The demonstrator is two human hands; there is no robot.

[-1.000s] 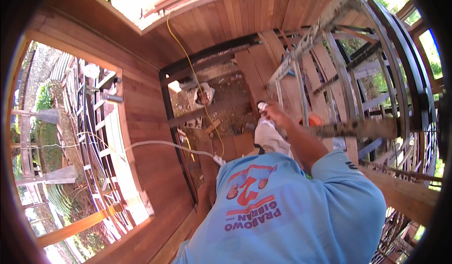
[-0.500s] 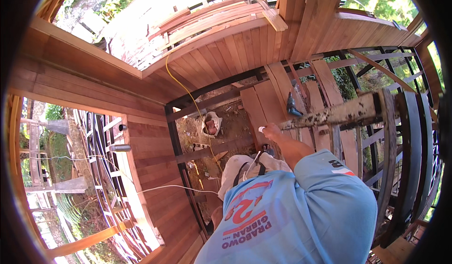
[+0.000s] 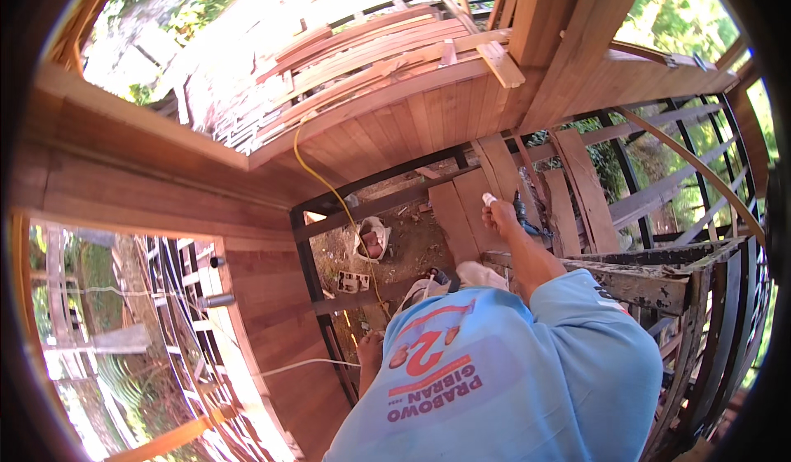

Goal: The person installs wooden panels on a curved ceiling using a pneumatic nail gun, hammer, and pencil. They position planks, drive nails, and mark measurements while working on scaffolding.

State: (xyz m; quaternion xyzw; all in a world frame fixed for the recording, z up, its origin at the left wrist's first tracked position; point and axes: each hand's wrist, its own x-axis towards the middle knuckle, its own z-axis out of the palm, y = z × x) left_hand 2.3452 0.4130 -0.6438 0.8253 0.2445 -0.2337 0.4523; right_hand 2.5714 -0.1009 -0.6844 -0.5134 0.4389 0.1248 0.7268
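My right hand (image 3: 501, 218) is closed and held out over the planks (image 3: 472, 202). A small white object (image 3: 489, 200) sticks out at its fingertips; its kind is too small to make out. Just right of that hand, a dark teal power drill (image 3: 527, 219) rests on the boards, apart from my fingers. Low on the left, my left hand (image 3: 370, 348) hangs beside my body near a dark beam; its fingers do not show clearly, nor whether it holds anything.
A paint-worn wooden frame (image 3: 634, 285) stands close on my right. Below on the ground are a whitish container (image 3: 374, 239) with reddish contents and a pale box (image 3: 353, 281). A yellow cord (image 3: 326, 169) and a white cable (image 3: 305, 364) cross nearby. Open gaps show between the floor beams.
My right hand has moved up and to the right with the white object, closer to the drill. My body has shifted, and my left hand has come into view.
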